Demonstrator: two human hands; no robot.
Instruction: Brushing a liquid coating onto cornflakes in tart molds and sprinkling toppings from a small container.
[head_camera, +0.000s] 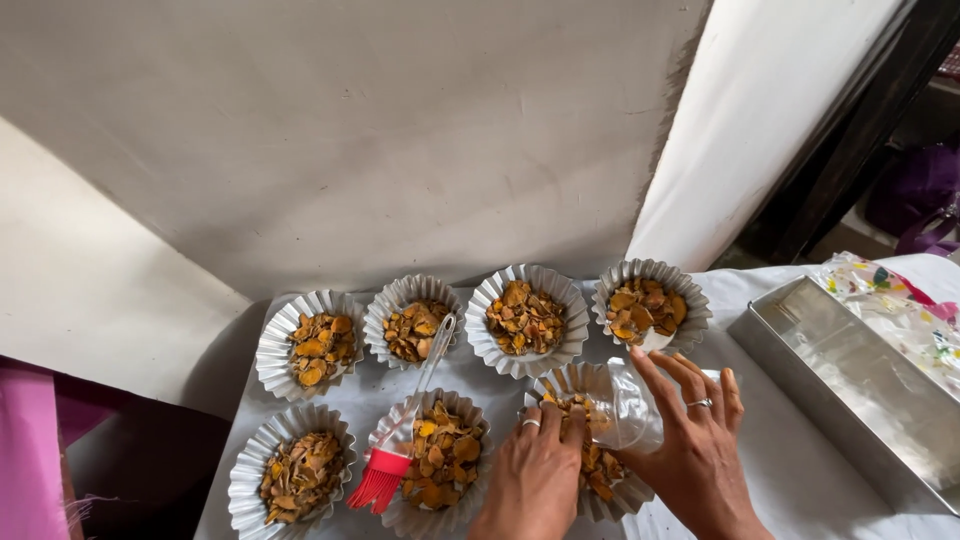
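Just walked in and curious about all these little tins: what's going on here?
A person is tipping a clear plastic container with the right hand over a fluted metal cup of orange-yellow dried slices, while the left hand rests on that cup's rim. Six other fluted cups, already filled, sit around it on the white-covered table. A red silicone brush lies across two cups.

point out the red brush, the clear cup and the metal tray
red brush (380, 480), head view, on its red bristle head
clear cup (630, 405), head view, on its see-through side wall
metal tray (850, 375), head view, on its bare inner floor
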